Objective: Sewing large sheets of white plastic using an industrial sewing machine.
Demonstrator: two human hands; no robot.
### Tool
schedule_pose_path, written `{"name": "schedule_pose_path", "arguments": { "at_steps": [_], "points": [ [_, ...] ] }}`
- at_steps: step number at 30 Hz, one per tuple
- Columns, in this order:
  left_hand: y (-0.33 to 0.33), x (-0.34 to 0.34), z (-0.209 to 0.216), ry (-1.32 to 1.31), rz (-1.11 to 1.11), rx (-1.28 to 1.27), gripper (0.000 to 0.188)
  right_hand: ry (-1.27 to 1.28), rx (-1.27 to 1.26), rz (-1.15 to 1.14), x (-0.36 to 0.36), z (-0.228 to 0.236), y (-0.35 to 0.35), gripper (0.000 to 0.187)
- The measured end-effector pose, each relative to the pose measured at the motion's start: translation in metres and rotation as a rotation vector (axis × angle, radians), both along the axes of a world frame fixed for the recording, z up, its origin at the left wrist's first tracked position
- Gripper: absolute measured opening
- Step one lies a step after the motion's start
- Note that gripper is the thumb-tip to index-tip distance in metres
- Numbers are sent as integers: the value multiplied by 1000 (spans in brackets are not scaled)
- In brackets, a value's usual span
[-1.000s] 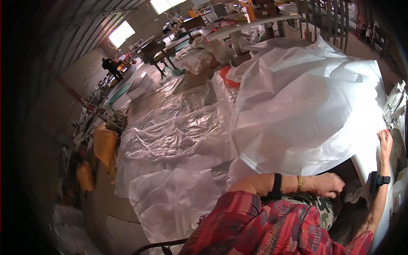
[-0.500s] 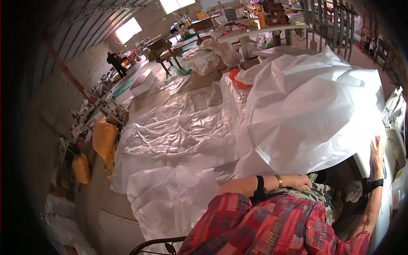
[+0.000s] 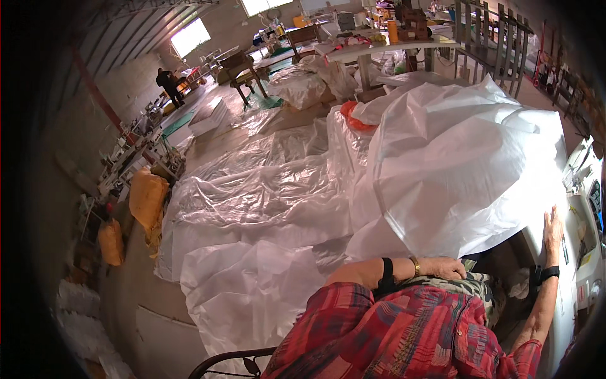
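Observation:
A big translucent white plastic sheet [image 3: 454,170] lies bunched and billowing in front of me, brightly lit on its right side. My right hand [image 3: 553,228] rests with outstretched fingers on the white tabletop [image 3: 568,303], next to the sheet's right edge. My left hand [image 3: 447,268] lies across my lap on camouflage-patterned cloth [image 3: 483,294], just below the sheet's near edge. Its fingers are bent and together, and the fingertips are hidden, so whatever is under them does not show. A white machine [image 3: 584,234] stands at the far right, beyond my right hand.
More crumpled plastic sheeting [image 3: 259,202] spreads over the floor to the left. Orange sacks [image 3: 148,201] stand farther left. A dark metal chair frame [image 3: 233,357] is close by. At the back are a worktable [image 3: 404,47], a slatted rack [image 3: 492,47] and a distant person [image 3: 169,87].
The view has shifted slightly, bringing more of the machine at the right edge into sight. My hands keep nearly the same poses, and the sheet looks much the same.

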State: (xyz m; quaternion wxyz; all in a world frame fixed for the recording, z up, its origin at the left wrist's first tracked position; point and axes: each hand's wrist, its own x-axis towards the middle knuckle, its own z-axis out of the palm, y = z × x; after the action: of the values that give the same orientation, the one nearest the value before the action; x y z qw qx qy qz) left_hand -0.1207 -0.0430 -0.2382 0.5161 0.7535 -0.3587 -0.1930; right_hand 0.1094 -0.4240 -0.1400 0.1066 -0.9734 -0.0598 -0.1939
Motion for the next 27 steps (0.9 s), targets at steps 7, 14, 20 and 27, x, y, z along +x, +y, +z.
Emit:
{"name": "schedule_pose_path", "arguments": {
  "at_steps": [7,14,20,27],
  "points": [
    [-2,2,4,17,-15,-26,30,-26,60,7,13,-14,-13,55],
    [-4,5,0,103,-15,18,29,-10,22,26,9,-17,-16,54],
    [-4,6,-9,156,-20,-23,30,-53,49,33,-6,-4,3,50],
    [-6,9,-14,155,-7,-109,27,-406,-119,247,-39,-3,23,29]
  ]
}}
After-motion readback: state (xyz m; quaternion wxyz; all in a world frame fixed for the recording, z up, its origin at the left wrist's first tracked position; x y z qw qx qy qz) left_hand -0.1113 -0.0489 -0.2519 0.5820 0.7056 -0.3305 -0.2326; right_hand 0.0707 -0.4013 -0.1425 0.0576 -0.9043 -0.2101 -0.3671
